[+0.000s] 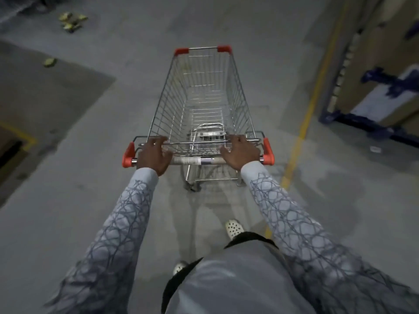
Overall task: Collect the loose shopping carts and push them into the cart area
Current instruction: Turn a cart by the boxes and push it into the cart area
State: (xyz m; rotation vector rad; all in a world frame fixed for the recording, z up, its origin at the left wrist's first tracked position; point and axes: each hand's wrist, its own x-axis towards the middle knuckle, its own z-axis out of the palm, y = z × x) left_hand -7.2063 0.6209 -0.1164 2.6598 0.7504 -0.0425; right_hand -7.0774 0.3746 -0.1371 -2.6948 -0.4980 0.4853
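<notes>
The floor (95, 155) is grey concrete, scuffed and blotched, with a darker patch (45, 91) at the left and pale, damp-looking stains beside the person's right arm. A worn yellow line (310, 109) runs along the right side, away from the camera. Beyond it stands a dark blue rack (362, 123) loaded with brown boxes (353, 87), one of them bearing a white sheet. At the far left edge a yellow-bordered dark opening (13, 150) is cut off by the frame. Small yellow scraps (71, 20) lie on the floor at the upper left, with another one (49, 62) nearer. They are too blurred to identify.

The cart (204, 98) stands in the middle of the aisle, pointing away from the person and left of the yellow line. Its wire basket holds nothing that can be seen. Red caps mark its front corners and both ends of the bar (192, 160).

The left hand (154, 155) grips the bar near its left end, fingers curled over it towards the basket's rear rim. The right hand (240, 152) grips the bar near its right end in the same way. A label on the bar between them is unreadable.

Patterned grey sleeves (127, 214) cover both arms. One pale perforated shoe (234, 227) shows behind the cart, and the other (180, 267) is mostly hidden by the person's clothing. The cart's wheels are hard to make out under the basket, and the room's upper edges are blurred.
</notes>
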